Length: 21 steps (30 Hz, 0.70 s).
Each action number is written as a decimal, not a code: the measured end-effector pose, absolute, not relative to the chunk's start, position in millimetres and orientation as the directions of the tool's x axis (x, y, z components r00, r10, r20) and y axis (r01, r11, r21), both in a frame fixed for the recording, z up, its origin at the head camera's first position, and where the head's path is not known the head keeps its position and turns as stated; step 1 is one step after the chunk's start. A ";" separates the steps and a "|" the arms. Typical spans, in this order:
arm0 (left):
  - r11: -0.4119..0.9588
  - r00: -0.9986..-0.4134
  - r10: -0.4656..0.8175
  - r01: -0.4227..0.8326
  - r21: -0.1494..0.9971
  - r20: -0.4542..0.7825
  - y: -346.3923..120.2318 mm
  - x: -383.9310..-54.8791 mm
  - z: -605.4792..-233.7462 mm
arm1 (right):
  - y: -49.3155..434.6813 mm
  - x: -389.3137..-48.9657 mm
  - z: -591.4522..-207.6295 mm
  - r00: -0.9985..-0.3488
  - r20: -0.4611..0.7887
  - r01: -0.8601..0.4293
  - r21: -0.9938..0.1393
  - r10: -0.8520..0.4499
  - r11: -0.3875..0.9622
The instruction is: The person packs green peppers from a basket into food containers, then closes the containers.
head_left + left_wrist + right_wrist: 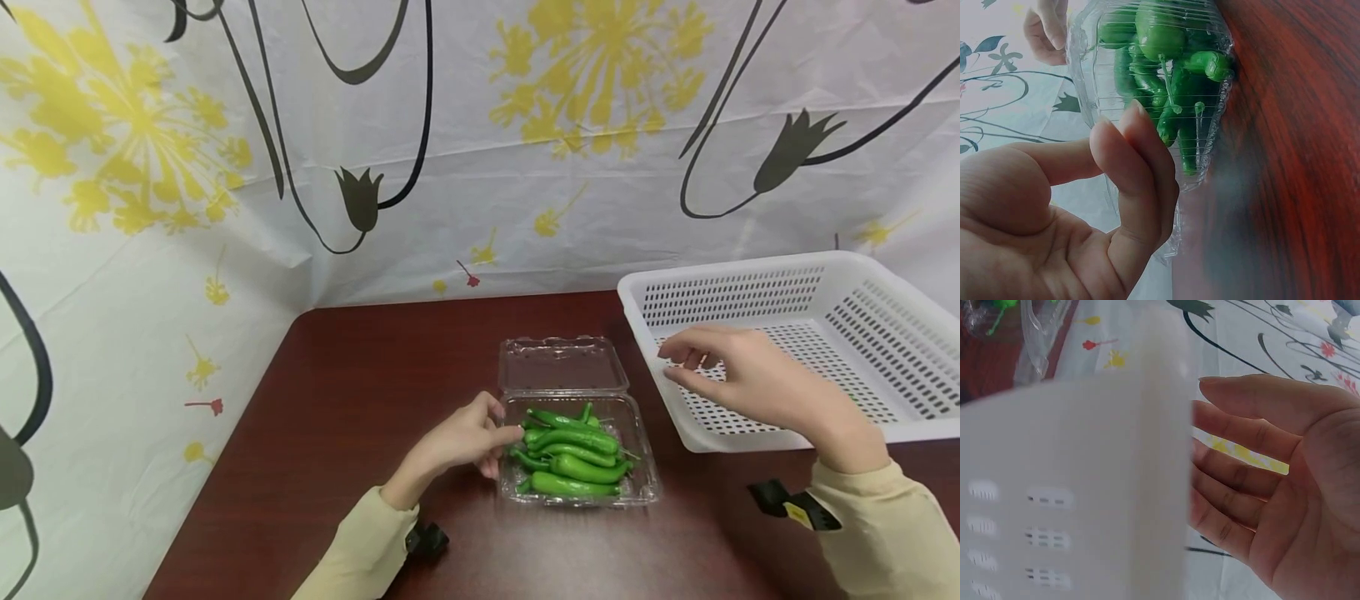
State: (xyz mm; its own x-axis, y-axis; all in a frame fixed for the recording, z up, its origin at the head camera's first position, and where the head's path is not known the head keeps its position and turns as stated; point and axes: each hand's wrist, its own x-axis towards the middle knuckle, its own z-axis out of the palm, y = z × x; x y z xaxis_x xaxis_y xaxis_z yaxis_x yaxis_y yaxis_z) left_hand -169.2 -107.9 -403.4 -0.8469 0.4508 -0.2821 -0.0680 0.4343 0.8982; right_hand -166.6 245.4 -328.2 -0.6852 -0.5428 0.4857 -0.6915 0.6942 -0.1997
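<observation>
Several green chili peppers (pixel 573 450) lie heaped in a clear plastic clamshell box (pixel 647 467), its lid (pixel 562 367) folded back flat behind it. At the box's left side is my left hand (pixel 467 437), fingers loosely bent. Its thumb reaches the left rim in the head view, and the fingertips overlap the box wall in the left wrist view. My right hand (pixel 765 379) hovers over the left side of a white plastic basket (pixel 678 421), fingers gently curved with nothing between them. In the right wrist view the basket's rim (pixel 1160 456) hides its fingertips.
The slotted basket stands to the right of the box on a dark red wooden table (pixel 375 400). A white cloth (pixel 420 208) with yellow and grey plant prints hangs behind and along the left. Dark wrist cameras sit at both sleeves.
</observation>
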 end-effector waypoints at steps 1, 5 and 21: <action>0.435 -0.846 0.452 -0.068 0.898 -0.282 -107.8 -169.2 -403.5 | 247.9 -166.2 -327.3 -0.693 0.481 -0.685 -0.208 -0.536 0.699; 0.436 -0.846 0.454 -0.063 0.898 -0.280 -107.8 -169.2 -403.3 | 256.5 -164.4 -323.4 -0.727 0.453 -0.650 -0.213 -0.515 0.729; 0.432 -0.839 0.464 -0.066 0.899 -0.285 -108.5 -169.7 -403.5 | 285.3 -155.7 -309.5 -0.781 0.430 -0.579 -0.226 -0.454 0.783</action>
